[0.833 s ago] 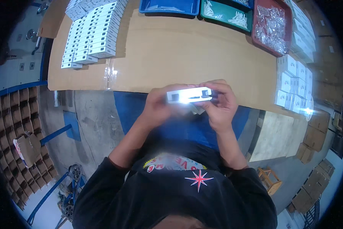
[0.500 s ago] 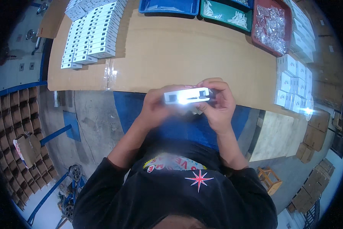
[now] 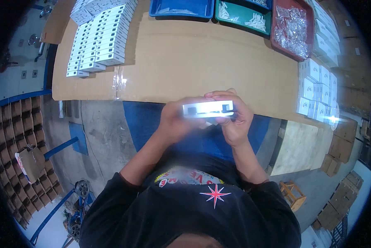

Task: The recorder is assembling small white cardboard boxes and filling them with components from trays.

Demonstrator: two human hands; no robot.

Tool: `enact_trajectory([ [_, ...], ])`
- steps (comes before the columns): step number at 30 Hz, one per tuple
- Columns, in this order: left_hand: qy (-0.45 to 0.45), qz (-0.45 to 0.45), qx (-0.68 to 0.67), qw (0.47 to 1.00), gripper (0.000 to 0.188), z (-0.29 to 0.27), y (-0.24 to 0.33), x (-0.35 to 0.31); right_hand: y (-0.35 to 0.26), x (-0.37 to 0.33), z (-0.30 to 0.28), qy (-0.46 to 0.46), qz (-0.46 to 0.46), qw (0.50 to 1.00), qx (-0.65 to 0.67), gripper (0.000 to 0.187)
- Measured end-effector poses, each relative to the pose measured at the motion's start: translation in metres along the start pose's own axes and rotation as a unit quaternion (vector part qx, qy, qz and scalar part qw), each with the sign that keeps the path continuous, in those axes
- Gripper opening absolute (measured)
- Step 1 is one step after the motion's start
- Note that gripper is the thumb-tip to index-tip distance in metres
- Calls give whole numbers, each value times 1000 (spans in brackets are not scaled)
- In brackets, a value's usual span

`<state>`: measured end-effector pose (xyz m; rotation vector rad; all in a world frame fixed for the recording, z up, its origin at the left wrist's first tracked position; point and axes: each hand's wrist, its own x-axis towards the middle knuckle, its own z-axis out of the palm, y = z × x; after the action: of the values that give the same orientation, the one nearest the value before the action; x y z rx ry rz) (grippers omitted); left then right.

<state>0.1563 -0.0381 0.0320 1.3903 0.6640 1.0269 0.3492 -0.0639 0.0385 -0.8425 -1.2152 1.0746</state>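
White boxes (image 3: 102,39) and trays (image 3: 181,17) on table (image 3: 185,62)

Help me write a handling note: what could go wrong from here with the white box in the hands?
The white box, held between the left hand and the right hand, appears at the near edge of the table, so it might fall past that edge if the grip slips. Bright glare washes out part of the box, so a mark there could be missed in this view.
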Motion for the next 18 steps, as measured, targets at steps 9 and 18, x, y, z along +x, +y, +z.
enact_trajectory([
  [9, 32, 44, 6, 999, 47, 9, 0, 6, 10, -4, 18, 159, -137, 976, -63, 46],
  [18, 73, 9, 20, 997, 42, 16, -2, -3, 4, -3, 18, 142, -84, 984, -71, 43],
])
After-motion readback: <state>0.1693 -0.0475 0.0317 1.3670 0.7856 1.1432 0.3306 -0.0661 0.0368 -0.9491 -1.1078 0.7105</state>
